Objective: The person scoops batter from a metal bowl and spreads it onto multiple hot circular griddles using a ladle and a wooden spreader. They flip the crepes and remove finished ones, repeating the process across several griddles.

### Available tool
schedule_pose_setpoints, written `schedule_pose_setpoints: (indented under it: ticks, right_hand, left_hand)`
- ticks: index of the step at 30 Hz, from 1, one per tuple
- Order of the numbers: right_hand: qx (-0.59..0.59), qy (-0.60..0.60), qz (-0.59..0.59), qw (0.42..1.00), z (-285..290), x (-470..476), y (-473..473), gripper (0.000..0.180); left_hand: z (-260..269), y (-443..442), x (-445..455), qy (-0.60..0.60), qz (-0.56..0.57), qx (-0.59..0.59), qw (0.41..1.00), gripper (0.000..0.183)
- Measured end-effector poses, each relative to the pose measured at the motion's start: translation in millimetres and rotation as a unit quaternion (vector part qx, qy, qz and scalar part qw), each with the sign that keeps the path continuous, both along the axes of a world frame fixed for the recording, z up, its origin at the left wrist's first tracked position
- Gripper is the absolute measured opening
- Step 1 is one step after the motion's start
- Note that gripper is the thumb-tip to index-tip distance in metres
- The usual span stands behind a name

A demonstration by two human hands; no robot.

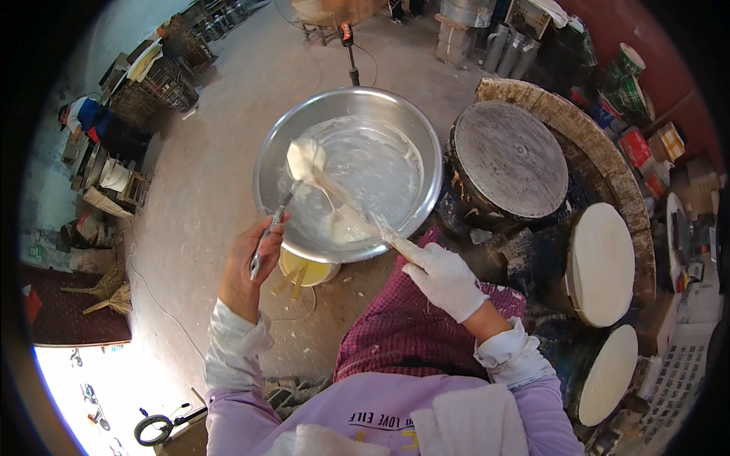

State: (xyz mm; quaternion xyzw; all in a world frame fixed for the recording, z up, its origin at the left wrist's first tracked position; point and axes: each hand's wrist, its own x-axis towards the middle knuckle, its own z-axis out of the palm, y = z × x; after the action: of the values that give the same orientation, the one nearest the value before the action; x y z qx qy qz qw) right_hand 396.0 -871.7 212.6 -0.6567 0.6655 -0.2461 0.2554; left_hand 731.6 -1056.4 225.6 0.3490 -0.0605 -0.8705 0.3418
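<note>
A wide metal basin (348,96) stands before me, its inside coated with pale, wet batter (370,162). My bare left hand (251,256) grips the handle of a metal utensil (278,216), whose far end meets a thick white lump (306,159) of dough or batter. My right hand (445,279), in a white knitted glove, holds a wooden stick (393,233) slanting across the basin to that lump. A thin strand hangs from the lump to a wet mound (348,223) near the basin's front wall. What shape the utensil's head has is hidden.
On my right are a dark round griddle (510,159) and two round plates with pale sheets (603,265) (609,375), inside a curved low wall (621,165). A bucket (311,271) sits below the basin's front. Another person (100,122) bends at far left.
</note>
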Motion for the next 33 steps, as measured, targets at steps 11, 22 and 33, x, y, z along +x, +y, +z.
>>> schedule_pose_setpoints:
  ticks: [11,22,33]
  right_hand:
    - [0.021,-0.352,-0.203,0.913,12.2,-76.5,102.0,0.056]
    - [-0.095,-0.588,-0.387,0.704,38.6,-143.0,156.0,0.065]
    - [-0.058,-0.536,-0.454,0.709,-21.9,-184.6,76.3,0.059]
  left_hand:
    - [52.7,31.4,-40.4,-0.022,-0.03,-0.007,0.999,0.036]
    - [124.5,10.5,-272.7,0.009,-0.223,-0.212,0.952,0.038]
    - [-51.4,50.5,-493.2,-0.248,-0.338,-0.404,0.813,0.023]
